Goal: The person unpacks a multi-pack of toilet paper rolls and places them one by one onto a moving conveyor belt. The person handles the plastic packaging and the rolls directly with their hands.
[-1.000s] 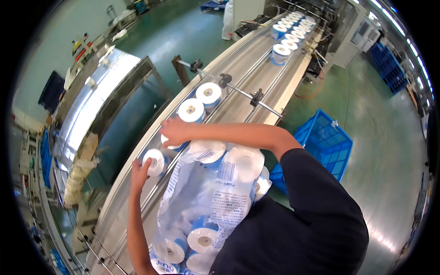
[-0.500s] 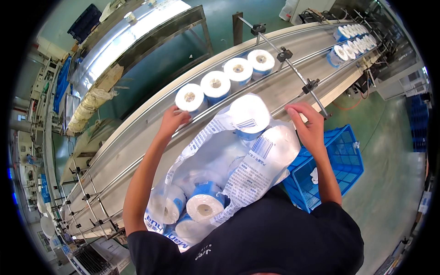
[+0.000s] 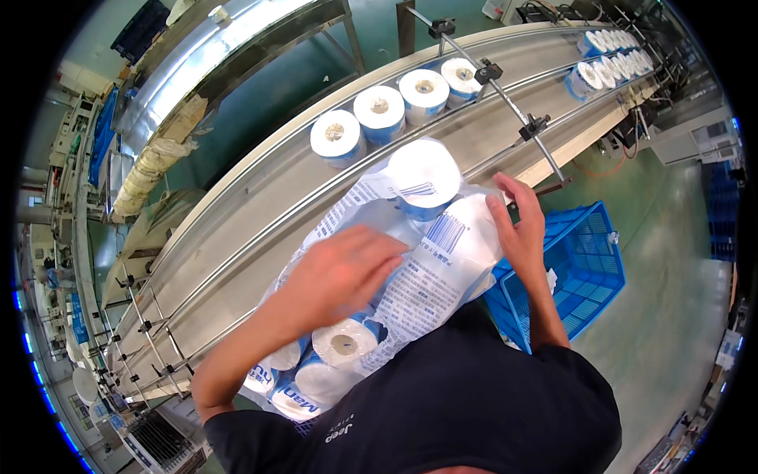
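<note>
A clear plastic bag (image 3: pixel 414 280) with blue print leans against my front, packed with white paper rolls in blue-banded wrapping. One roll (image 3: pixel 345 342) shows its core near my shirt; another roll (image 3: pixel 425 175) stands under the film at the bag's far end. Slightly blurred, my left hand (image 3: pixel 343 268) hovers over the bag's middle with fingers stretched to the right, holding nothing I can see. On the bag's right side, my right hand (image 3: pixel 521 229) has thumb and fingers apart, the thumb close to or touching the film. Several wrapped rolls (image 3: pixel 380 108) stand in a row on the conveyor beyond.
The conveyor (image 3: pixel 260 205) runs diagonally past me, with metal guide rails. A crossbar with black clamps (image 3: pixel 488 72) spans it. More rolls (image 3: pixel 586 80) stand at its far right. A blue plastic crate (image 3: pixel 580 276) sits right of me; a metal table (image 3: pixel 229 55) stands beyond the belt.
My left hand has moved from beside the nearest conveyor roll back over the bag's middle. My right hand stays at the bag's right side, and the bag appears slightly lower and farther left.
</note>
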Available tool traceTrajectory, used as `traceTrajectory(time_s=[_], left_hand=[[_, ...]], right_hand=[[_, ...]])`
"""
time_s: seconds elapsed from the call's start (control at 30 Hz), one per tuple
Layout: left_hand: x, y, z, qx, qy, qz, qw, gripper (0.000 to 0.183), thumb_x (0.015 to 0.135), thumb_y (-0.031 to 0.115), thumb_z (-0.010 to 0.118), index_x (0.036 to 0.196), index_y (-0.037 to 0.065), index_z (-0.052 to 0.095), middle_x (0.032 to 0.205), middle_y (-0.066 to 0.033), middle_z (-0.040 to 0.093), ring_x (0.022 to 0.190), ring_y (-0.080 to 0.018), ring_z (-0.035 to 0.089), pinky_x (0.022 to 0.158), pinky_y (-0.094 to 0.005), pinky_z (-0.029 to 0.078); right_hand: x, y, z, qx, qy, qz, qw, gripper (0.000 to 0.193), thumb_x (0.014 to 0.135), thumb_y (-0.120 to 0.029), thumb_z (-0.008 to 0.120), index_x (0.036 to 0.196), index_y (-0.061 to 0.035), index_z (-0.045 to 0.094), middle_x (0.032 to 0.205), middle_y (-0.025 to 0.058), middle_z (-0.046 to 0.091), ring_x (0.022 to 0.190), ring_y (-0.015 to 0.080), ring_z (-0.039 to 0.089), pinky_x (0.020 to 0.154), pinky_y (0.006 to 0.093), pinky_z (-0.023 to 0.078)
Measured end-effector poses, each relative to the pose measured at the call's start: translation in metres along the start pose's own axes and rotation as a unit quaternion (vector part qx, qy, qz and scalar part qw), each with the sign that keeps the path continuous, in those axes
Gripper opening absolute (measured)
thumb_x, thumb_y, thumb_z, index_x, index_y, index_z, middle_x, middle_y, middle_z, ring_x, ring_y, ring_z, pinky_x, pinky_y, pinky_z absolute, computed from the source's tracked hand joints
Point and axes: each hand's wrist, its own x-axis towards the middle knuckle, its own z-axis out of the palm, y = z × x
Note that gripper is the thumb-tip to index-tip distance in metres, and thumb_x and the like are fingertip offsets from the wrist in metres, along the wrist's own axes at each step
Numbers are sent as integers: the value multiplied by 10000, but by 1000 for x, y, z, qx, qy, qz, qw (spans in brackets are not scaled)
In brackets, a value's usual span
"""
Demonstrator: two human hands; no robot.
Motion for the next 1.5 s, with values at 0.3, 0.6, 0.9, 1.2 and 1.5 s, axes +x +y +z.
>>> traceTrajectory(time_s=[0.3, 0.6, 0.9, 1.2, 1.5], left_hand=[[62, -20, 57, 155, 12, 59, 986, 532, 900, 36, 758, 1409, 28, 603, 1406, -166, 612, 1332, -364, 580, 1109, -455, 501], [80, -17, 74, 294, 3, 135, 946, 469, 892, 30, 673, 1356, -25, 625, 1194, -150, 635, 1174, -306, 639, 906, -352, 566], [56, -26, 67, 337, 5, 79, 938, 481, 940, 39, 665, 1415, -13, 610, 1346, -177, 620, 1229, -370, 620, 1012, -468, 547], [73, -18, 68, 251, 17, 41, 967, 451, 949, 47, 633, 1398, 85, 658, 1355, -193, 644, 1263, -399, 624, 1032, -518, 523], [48, 1, 68, 314, -21, 135, 940, 364, 914, 115, 636, 1265, 186, 698, 1266, -179, 672, 1197, -359, 641, 962, -459, 518]], right_hand=[[-44, 20, -18, 73, -114, 85, 987, 708, 895, -316, 874, 1474, -11, 605, 1454, 216, 619, 1352, 359, 599, 1157, 418, 469], [-41, 50, -44, 127, -254, 21, 959, 1071, 709, -179, 899, 1647, -36, 404, 1658, 214, 435, 1556, 383, 394, 1315, 449, 304], [-40, 27, -27, 114, -256, -12, 960, 983, 748, -161, 899, 1602, -11, 436, 1628, 216, 470, 1548, 396, 400, 1300, 460, 321], [-40, 25, -30, 60, -248, -45, 966, 911, 743, -140, 906, 1550, -35, 494, 1557, 190, 549, 1453, 394, 515, 1206, 471, 442], [-45, 26, -44, -90, -277, -166, 942, 256, 819, -68, 719, 1067, -55, 660, 1002, 120, 691, 1014, 348, 704, 834, 474, 578]])
